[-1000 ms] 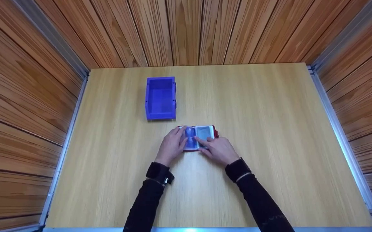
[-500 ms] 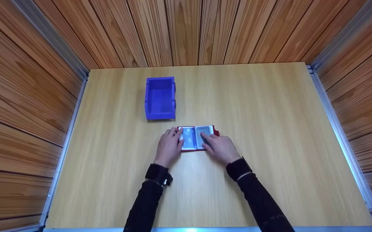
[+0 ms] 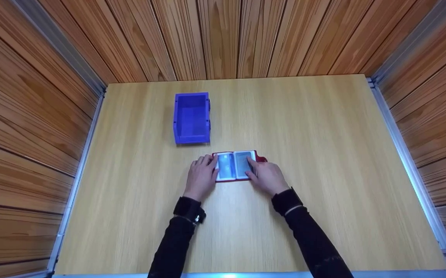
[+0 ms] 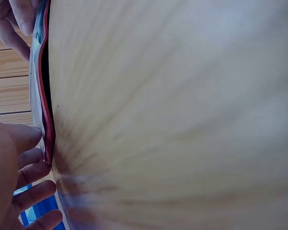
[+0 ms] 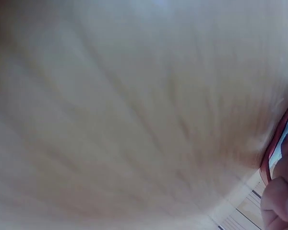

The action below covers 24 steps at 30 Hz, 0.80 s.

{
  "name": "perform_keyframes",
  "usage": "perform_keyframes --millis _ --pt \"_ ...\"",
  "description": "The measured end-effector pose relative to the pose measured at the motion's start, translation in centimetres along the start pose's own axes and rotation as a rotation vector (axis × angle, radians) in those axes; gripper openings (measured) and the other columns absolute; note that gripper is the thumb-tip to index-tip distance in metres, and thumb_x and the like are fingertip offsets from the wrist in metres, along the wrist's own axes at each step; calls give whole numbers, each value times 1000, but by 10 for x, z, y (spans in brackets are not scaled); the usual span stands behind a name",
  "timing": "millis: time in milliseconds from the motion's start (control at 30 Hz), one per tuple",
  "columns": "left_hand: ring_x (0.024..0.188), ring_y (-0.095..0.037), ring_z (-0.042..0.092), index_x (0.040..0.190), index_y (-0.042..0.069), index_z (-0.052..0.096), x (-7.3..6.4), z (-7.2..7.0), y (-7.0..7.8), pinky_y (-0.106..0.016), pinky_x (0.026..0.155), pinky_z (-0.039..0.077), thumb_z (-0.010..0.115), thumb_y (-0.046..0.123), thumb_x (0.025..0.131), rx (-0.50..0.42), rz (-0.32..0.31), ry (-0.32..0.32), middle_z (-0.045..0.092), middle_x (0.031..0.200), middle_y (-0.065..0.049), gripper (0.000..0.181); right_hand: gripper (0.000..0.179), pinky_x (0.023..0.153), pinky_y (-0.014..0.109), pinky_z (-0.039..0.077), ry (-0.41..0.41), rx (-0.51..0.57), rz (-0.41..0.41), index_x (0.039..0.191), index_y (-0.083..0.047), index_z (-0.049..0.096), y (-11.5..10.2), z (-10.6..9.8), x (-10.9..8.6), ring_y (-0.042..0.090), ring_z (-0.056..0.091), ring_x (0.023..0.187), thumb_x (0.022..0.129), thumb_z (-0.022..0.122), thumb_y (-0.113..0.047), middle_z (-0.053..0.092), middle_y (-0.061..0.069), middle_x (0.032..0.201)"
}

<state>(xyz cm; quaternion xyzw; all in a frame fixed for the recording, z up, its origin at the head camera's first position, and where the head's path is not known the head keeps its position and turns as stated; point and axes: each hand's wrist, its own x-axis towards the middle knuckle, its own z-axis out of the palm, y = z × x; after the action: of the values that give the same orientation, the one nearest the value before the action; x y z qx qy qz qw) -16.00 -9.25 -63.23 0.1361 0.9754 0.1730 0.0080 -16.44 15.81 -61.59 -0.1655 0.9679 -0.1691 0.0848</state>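
Observation:
A small card holder (image 3: 227,166) with a red cover and clear plastic sleeves lies spread flat on the table, two pages showing. My left hand (image 3: 201,175) rests on its left edge, thumb and index finger on the page margin. In the left wrist view, that hand's thumb (image 4: 28,136) touches the edge above the red cover (image 4: 44,96), the other fingers beside it. My right hand (image 3: 268,176) touches the right page with index finger and thumb. Its other fingers (image 5: 281,196) are bent near the cover's edge in the right wrist view.
A blue plastic bin (image 3: 192,119) stands on the wooden table (image 3: 323,154), behind and left of the card holder. A red flap (image 3: 261,158) sticks out at the holder's right side. Wood-panelled walls (image 3: 223,38) and metal rails (image 3: 408,166) bound the table.
The left sleeve, darker blue and partly under the left hand earlier, now lies flatter. My right index finger has moved from the spine to the right page's far side. My left hand has shifted slightly left.

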Motion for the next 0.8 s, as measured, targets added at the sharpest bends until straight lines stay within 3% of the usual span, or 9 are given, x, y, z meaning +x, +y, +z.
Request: perform_keyframes --millis 133,333,500,567,633,700,800 --pt "129 -28 54 151 10 54 0 1 0 -47 104 42 59 29 105 5 1 -5 60 135 -8 50 56 79 41 51 -14 25 24 148 -8 57 0 -1 0 20 48 71 100 69 -33 67 12 79" --pt "129 -28 54 150 9 56 -1 2 0 -48 108 41 58 28 105 18 10 5 60 134 -8 49 55 82 41 52 -16 55 40 147 -6 58 -2 -2 2 21 56 78 99 71 -30 74 20 97" --pt "130 -28 54 150 10 55 -2 3 0 -49 110 40 56 29 106 43 6 0 60 135 -7 48 49 92 44 55 5 146 100 139 2 63 -11 -4 8 26 69 99 96 74 -19 72 21 122" --pt "131 -28 54 151 11 55 -1 3 0 -49 110 40 55 30 106 46 4 -4 60 136 -7 48 43 86 40 55 27 229 142 133 3 66 -16 -5 11 25 69 96 94 74 -14 74 18 117" --pt "131 -28 53 151 11 55 -1 3 0 -49 111 39 56 30 106 43 3 -5 60 137 -8 49 36 76 34 52 56 320 172 126 3 69 -20 -4 14 22 66 85 93 73 -10 74 13 100" --pt "132 -28 53 151 11 54 -1 3 0 -49 112 38 56 31 106 40 3 -9 60 138 -8 49 29 67 30 44 74 400 197 119 2 71 -24 -4 17 16 56 72 93 72 -9 66 5 83" --pt "132 -29 53 152 11 53 -1 2 1 -50 113 38 56 31 107 33 3 -16 60 138 -8 50 23 63 26 42 77 494 227 113 3 72 -30 -4 21 12 53 64 96 71 -11 58 -1 72"
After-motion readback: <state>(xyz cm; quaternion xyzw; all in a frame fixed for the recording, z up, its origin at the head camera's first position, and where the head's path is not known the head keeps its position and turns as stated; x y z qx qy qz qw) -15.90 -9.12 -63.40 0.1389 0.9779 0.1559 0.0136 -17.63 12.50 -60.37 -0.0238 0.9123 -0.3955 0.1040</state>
